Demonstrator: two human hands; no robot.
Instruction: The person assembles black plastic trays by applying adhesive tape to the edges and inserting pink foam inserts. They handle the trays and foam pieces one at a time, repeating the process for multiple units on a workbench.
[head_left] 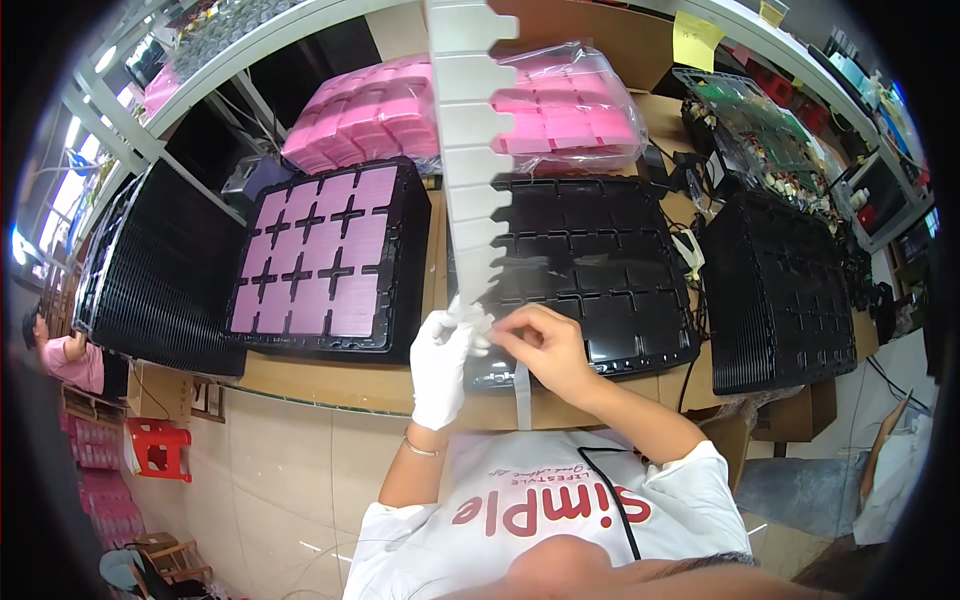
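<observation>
My left hand (440,365), in a white glove, is raised over the table's near edge with its fingers bent together. My bare right hand (548,348) meets it from the right, thumb and forefinger pinched close to the gloved fingertips. What lies between the fingers is too small and pale to make out. Just behind both hands is a black compartment tray (600,265) with cross-shaped dividers and a shiny surface. A narrow pale strip (522,395) hangs over the table edge below my right hand.
A tray stack with pink-purple pads (320,250) stands left, beside leaning black trays (165,265). Another black tray stack (775,290) stands right, with circuit boards (765,125) behind. Bagged pink blocks (565,110) lie at the back. A pale notched rail (465,120) rises centrally.
</observation>
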